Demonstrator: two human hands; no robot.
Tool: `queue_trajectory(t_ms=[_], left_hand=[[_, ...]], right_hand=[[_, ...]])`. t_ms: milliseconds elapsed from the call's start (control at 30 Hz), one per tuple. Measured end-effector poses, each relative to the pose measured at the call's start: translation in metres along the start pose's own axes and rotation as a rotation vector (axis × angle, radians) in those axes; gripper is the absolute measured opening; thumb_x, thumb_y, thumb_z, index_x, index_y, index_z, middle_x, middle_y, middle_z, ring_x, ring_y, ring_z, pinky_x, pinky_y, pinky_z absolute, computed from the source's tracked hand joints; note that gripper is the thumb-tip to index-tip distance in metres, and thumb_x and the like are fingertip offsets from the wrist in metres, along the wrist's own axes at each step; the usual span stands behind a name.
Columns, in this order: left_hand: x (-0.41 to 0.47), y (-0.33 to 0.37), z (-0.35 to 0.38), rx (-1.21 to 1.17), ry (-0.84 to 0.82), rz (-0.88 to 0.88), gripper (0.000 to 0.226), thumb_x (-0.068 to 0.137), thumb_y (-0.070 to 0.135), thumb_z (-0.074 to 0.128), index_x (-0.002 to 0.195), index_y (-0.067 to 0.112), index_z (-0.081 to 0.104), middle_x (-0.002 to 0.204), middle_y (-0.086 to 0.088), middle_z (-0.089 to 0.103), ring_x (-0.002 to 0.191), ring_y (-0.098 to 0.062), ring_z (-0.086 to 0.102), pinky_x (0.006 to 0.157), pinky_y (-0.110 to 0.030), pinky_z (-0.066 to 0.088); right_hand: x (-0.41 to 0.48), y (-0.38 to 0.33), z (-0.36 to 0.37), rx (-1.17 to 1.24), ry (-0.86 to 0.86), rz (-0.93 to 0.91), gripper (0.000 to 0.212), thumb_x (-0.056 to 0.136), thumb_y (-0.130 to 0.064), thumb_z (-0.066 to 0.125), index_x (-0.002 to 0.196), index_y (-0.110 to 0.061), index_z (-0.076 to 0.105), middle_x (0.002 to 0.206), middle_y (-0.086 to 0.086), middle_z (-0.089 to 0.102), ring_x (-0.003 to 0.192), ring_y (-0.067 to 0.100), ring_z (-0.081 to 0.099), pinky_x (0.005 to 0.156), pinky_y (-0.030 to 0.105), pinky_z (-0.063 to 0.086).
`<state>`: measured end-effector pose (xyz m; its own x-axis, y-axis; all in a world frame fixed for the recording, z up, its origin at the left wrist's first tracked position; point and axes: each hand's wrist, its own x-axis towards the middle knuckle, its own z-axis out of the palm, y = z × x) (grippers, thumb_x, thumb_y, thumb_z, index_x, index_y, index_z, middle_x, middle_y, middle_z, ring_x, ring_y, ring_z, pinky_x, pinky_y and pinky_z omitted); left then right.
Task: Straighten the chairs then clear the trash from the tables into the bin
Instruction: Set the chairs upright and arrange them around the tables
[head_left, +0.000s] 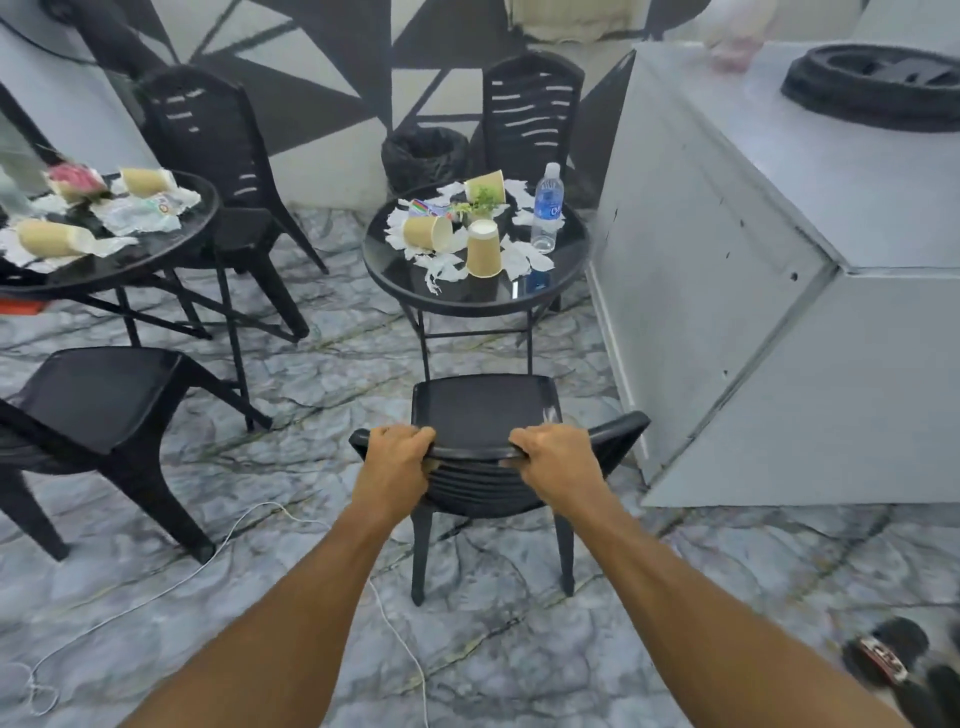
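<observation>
Two curled grips (397, 457) (556, 460) on chair back (472, 453)

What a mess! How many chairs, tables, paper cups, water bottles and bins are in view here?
chair: 4
table: 2
paper cup: 5
water bottle: 1
bin: 1
Total: 13
</observation>
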<state>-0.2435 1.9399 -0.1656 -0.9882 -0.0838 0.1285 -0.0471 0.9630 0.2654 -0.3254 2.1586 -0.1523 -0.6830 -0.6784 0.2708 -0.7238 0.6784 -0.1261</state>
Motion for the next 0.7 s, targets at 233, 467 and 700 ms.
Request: queue_trajectory(t_ms=[233,467,700], left_hand=[[0.029,-0.022,-0.010,0.039,0.001,0.177,0.030,0.083,0.004,0.067,0.077,0.015,0.039,0.070,-0.005,0.053,0.068,-0.031,0.047,0.064,-0.037,0.021],[0.027,-0.037,0.009,-0.022,0.166,0.130,0.042,0.074,-0.006,0.070,0.077,0.018,0.036,0.068,0.000,0.046,0.065,-0.026,0.044,0.068,-0.035,0.024],[0.058,-0.047,0.006,-0.035,0.063,0.069,0.035,0.079,-0.001,0.069,0.075,0.018,0.040,0.070,0.001,0.048,0.071,-0.025,0.046,0.073,-0.040,0.034]], right_hand=[[0.019,0.005,0.012,0.042,0.117,0.076,0.049,0.070,-0.040,0.082,0.059,-0.021,0.039,0.049,-0.001,0.053,0.047,0.023,0.053,0.043,0.030,0.037],[0.040,0.006,0.018,0.017,0.061,-0.006,0.041,0.073,-0.039,0.081,0.060,-0.018,0.048,0.050,-0.002,0.053,0.048,0.022,0.054,0.040,0.030,0.040],[0.063,0.011,0.018,0.008,0.002,0.096,0.038,0.078,-0.046,0.073,0.065,-0.018,0.050,0.056,0.000,0.057,0.056,0.023,0.056,0.049,0.034,0.044]])
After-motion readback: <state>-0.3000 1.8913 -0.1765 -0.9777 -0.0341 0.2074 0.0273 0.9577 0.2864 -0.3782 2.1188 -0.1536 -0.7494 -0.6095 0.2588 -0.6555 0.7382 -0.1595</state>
